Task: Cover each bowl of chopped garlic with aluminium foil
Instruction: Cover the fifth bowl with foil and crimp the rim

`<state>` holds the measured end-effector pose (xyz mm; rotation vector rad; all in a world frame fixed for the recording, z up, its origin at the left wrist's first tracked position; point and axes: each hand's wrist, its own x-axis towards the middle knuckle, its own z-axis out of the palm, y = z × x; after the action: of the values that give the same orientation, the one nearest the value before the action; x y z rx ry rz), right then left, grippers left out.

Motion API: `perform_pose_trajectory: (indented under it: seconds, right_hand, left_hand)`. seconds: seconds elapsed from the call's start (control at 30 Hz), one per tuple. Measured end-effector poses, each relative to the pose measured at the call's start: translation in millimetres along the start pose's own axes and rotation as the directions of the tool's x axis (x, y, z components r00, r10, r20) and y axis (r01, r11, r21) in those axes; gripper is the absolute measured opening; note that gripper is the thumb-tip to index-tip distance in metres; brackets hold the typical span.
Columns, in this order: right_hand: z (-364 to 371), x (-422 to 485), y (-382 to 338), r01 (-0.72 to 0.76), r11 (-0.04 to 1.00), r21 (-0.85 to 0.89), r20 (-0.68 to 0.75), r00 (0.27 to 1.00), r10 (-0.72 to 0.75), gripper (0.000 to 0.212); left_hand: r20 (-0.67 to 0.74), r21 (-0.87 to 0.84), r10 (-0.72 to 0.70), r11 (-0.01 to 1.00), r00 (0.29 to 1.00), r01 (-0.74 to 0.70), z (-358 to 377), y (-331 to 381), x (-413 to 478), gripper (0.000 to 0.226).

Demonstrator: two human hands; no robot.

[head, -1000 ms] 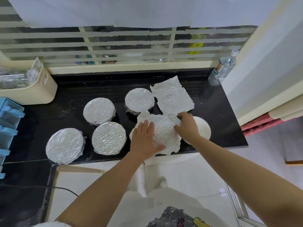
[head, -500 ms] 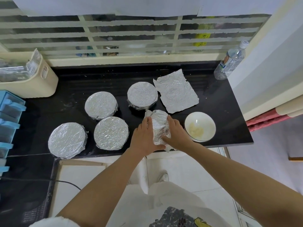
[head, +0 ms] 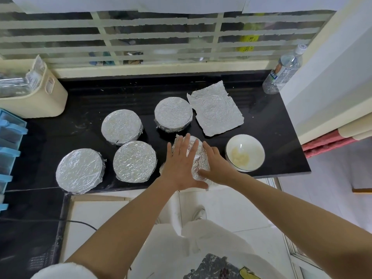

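Several foil-covered bowls stand on the black counter (head: pixel 261 121), among them one at the front left (head: pixel 79 170) and one at the back middle (head: pixel 173 113). Near the front edge a bowl wrapped in foil (head: pixel 198 158) sits between my hands. My left hand (head: pixel 181 164) lies flat on top of it with straight fingers. My right hand (head: pixel 216 165) presses the foil against its right side. An uncovered white bowl of chopped garlic (head: pixel 244 153) stands to the right. A loose sheet of foil (head: pixel 216 108) lies flat behind it.
A cream basket (head: pixel 40 93) stands at the back left, blue drawers (head: pixel 8 146) at the far left. A water bottle (head: pixel 281 73) is in the back right corner. The counter's front edge runs just under my hands.
The foil that lay spread over the bowl has been folded down round it. My left hand has moved from the bowl's side onto its top, fingers straightened.
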<state>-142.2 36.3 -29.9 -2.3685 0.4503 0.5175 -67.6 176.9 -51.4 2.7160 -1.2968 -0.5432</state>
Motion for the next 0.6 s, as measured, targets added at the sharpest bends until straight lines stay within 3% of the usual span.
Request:
perform_pose_trajectory:
  seconds: [0.2,0.33,0.47,0.6]
  right_hand:
    - [-5.8,4.8,5.3,0.070,0.986,-0.150,0.025,0.997,-0.067,0.103]
    - [-13.0,10.1,2.3,0.196,0.904,-0.381,0.055,0.980,-0.190,0.126]
    - [-10.9,20.5,2.2,0.247,0.866,-0.435,0.235,0.959,-0.156,0.145]
    - [-6.6,24.9,3.3,0.234,0.876,-0.422,0.176,0.969,-0.174,0.148]
  left_hand:
    - [-0.009,-0.038,-0.025,0.999,1.000,0.024,13.2,-4.6,0.0,0.140]
    - [-0.028,-0.051,-0.025,0.998,0.999,0.023,11.5,-3.4,1.2,0.138]
    - [-0.053,-0.088,-0.021,0.996,0.998,0.016,11.2,-3.9,1.6,0.139]
    - [-0.055,-0.141,-0.028,0.990,0.998,0.020,14.2,-5.6,2.5,0.143]
